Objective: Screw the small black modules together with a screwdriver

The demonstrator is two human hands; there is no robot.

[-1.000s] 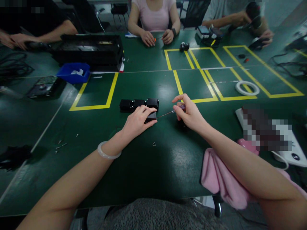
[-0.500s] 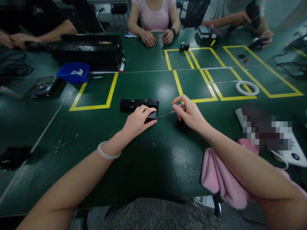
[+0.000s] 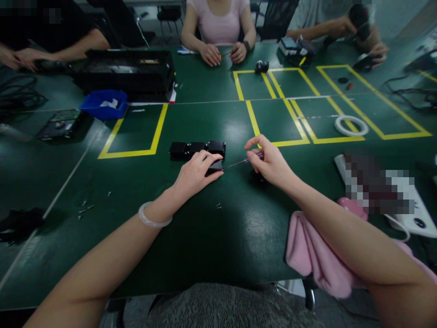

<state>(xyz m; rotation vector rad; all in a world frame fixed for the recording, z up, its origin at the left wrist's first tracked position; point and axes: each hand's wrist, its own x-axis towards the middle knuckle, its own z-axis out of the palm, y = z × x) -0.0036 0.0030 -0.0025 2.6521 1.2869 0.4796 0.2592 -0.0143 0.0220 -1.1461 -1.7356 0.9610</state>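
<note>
On the green table, my left hand (image 3: 195, 174) is closed around a small black block (image 3: 215, 167), thumb along its near side and fingers over the top. My right hand (image 3: 268, 163) grips a screwdriver (image 3: 243, 161) by its handle. The thin shaft slants left, with its tip at the block's right end; whether it sits in a screw is too small to tell. Just beyond my left hand, a row of three black blocks (image 3: 197, 148) lies on the table. A dark object (image 3: 258, 176) is partly hidden under my right hand. Two small screws (image 3: 219, 206) lie nearer to me.
Several more screws (image 3: 82, 210) lie at the left. A blue bin (image 3: 105, 105) stands before a long black housing (image 3: 126, 75). At the right are a tape roll (image 3: 351, 125), a pink cloth (image 3: 317, 255) and a white power strip (image 3: 423, 212). Other people sit across the table.
My hands, the block and the screwdriver hold almost the same place. Only a tiny shift of the whole view and slight movement of my right fingers show.
</note>
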